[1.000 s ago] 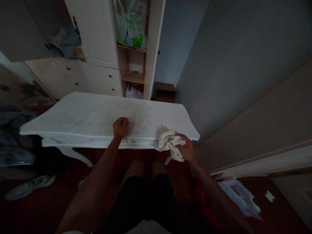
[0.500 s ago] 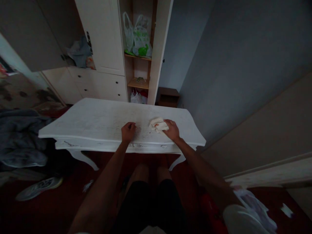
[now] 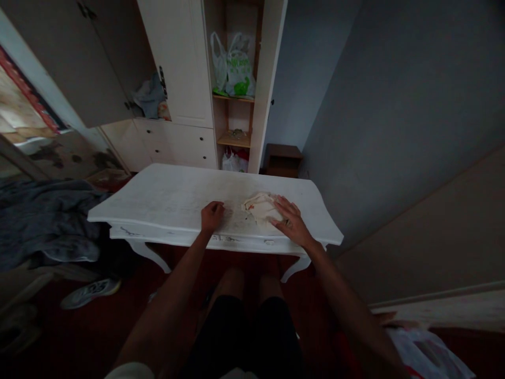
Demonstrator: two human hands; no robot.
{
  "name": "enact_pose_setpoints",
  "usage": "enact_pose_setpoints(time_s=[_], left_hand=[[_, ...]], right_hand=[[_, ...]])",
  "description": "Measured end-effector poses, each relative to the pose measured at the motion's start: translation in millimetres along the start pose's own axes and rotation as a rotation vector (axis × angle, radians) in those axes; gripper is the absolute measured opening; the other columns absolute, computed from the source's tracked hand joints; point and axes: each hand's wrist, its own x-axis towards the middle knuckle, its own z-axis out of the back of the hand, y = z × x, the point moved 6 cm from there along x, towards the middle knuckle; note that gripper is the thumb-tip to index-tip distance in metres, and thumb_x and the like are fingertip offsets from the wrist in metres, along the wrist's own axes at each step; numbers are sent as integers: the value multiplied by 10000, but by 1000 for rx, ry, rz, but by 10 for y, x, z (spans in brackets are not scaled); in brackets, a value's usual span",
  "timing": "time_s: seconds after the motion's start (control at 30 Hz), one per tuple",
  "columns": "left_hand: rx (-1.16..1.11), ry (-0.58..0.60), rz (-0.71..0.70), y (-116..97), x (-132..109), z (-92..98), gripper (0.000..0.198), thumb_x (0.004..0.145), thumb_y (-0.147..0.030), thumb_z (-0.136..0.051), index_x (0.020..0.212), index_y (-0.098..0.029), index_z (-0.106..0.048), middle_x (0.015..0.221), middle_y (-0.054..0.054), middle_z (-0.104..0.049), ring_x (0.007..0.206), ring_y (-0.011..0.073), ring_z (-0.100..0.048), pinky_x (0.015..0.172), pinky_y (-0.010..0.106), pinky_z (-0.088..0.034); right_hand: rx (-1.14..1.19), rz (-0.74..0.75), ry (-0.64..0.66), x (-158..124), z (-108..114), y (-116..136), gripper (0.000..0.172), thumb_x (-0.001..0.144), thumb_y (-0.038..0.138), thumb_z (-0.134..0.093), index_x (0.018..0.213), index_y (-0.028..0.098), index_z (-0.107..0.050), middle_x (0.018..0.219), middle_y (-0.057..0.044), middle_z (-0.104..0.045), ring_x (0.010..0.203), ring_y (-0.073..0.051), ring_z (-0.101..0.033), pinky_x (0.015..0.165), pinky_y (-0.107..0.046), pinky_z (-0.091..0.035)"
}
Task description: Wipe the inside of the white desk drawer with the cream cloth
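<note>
A low white table (image 3: 158, 197) with a grimy top stands in front of me. On its right half lies a crumpled white cloth (image 3: 259, 206) with red marks. My right hand (image 3: 290, 223) lies flat on the cloth's near right edge, fingers spread and pressing it to the tabletop. My left hand (image 3: 211, 216) rests on the table near its front edge, curled into a loose fist with nothing visible in it, a little left of the cloth.
A cream wardrobe (image 3: 185, 79) with open shelves holds plastic bags (image 3: 234, 66) behind the table. A small brown stool (image 3: 283, 159) sits by the grey wall. Dark bedding (image 3: 47, 221) and a shoe (image 3: 89, 292) lie at left. A plastic bag (image 3: 426, 355) lies on the floor at right.
My right hand brought the cloth up from beside the table's front edge onto the tabletop and now lies flat on it. My left hand stayed on the table. The view shifted right.
</note>
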Motion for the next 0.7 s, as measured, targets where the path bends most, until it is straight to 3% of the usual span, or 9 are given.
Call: enact_pose_setpoints(time_s=[0.1,0.2,0.27,0.3,0.4,0.5,0.6,0.67,0.7], left_hand=[[-8,-8,22,-11,-1,3,302,765,-367,-500,871,-157,-688,685,37,-674,627,146,-622,602,236,-474],[-25,-13,35,-27,-6,7,303,759,-362,-502,880,-151,-682,697,41,-679,613,142,-619,584,231,-476],[-22,-23,31,-38,-11,16,303,756,-354,-499,882,-148,-681,706,40,-682,609,138,-615,583,227,-477],[-15,-31,25,-44,-13,21,302,753,-349,-497,878,-146,-682,705,40,-682,607,137,-612,583,225,-477],[7,-41,1,-63,-15,26,295,743,-337,-501,862,-141,-686,696,36,-680,600,134,-605,574,222,-472],[20,-44,13,-61,-11,22,293,747,-321,-493,867,-138,-688,691,37,-680,596,136,-605,566,222,-470],[39,-53,37,-48,-7,20,286,740,-308,-494,860,-137,-689,695,41,-681,605,141,-610,565,224,-470],[57,-55,42,-39,-8,19,287,735,-309,-495,856,-138,-691,680,37,-674,598,143,-604,563,226,-468],[72,-59,38,-37,-10,21,289,734,-308,-494,856,-137,-693,672,35,-671,595,143,-601,566,228,-467]], right_hand=[[186,-77,-257,-316,183,-55,325,917,383,-550,1181,235,-670,1390,-99,-529,1295,-211,-481,1086,-438,-371],[291,-257,-485,-746,229,-283,247,876,386,-597,959,201,-737,1154,-112,-671,1084,-217,-621,962,-407,-485],[365,-455,-512,-1041,152,-465,287,804,439,-665,891,175,-737,863,-87,-717,775,-201,-674,723,-348,-555],[403,-562,-487,-1178,90,-540,333,767,478,-689,859,162,-732,703,-54,-688,592,-175,-632,568,-304,-528],[499,-769,-360,-1494,-114,-620,452,717,597,-674,768,148,-697,449,34,-509,329,-98,-407,347,-232,-322],[594,-762,-124,-1636,-437,-420,461,762,616,-618,677,164,-651,441,34,-480,375,-97,-440,403,-221,-352],[721,-646,214,-1756,-1031,128,410,820,572,-577,756,184,-692,687,-36,-672,623,-160,-624,589,-259,-482],[814,-504,478,-1870,-1537,703,405,822,541,-588,1031,216,-711,925,-64,-725,798,-207,-671,702,-310,-514],[878,-438,592,-1932,-1782,1023,504,754,533,-664,1159,233,-674,1017,-74,-721,851,-234,-677,726,-335,-521]])
